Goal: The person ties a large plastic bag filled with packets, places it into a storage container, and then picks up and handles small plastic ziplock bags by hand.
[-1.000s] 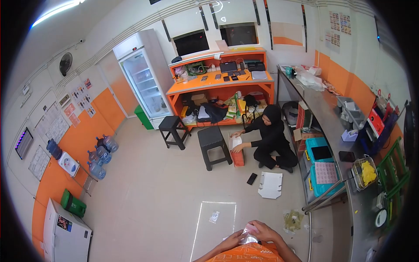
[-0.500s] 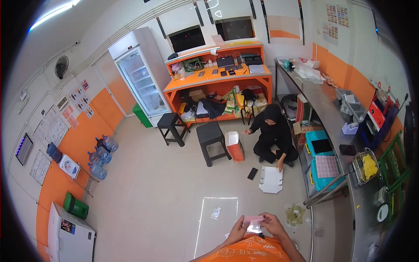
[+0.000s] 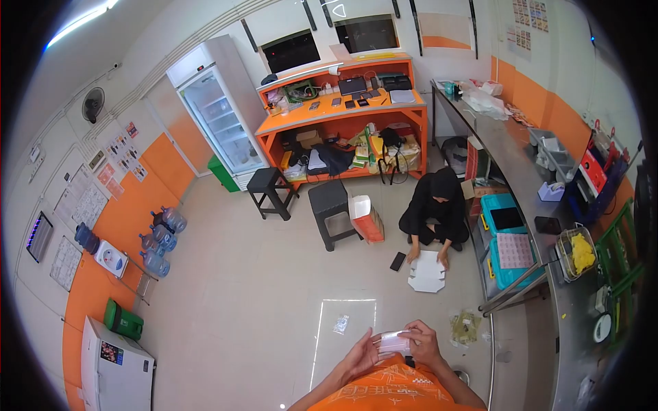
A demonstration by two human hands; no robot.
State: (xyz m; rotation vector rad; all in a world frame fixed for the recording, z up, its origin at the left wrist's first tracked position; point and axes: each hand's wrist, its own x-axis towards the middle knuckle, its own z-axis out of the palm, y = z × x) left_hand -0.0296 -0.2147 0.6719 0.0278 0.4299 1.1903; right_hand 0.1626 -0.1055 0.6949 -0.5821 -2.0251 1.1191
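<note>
A small pink and clear plastic packet (image 3: 392, 342) is held low in front of the orange shirt. My right hand (image 3: 423, 342) pinches its right side. My left hand (image 3: 361, 354) is at its left edge, fingers spread and palm turned up; whether it grips the packet is hard to tell. On the floor ahead lies a small clear packet (image 3: 340, 324). A person in black (image 3: 436, 205) sits on the floor with both hands on a flat white cardboard piece (image 3: 427, 272).
Black stools (image 3: 329, 198) and a red and white box (image 3: 367, 220) stand ahead. A phone (image 3: 397, 261) lies on the floor. Yellowish plastic (image 3: 465, 328) is to the right, beside the long metal counter (image 3: 510, 164). A white freezer (image 3: 118, 370) stands at lower left.
My left hand has opened out and moved left, and the packet now lies flatter. The other person has let go of the red box and brought both hands to the white cardboard.
</note>
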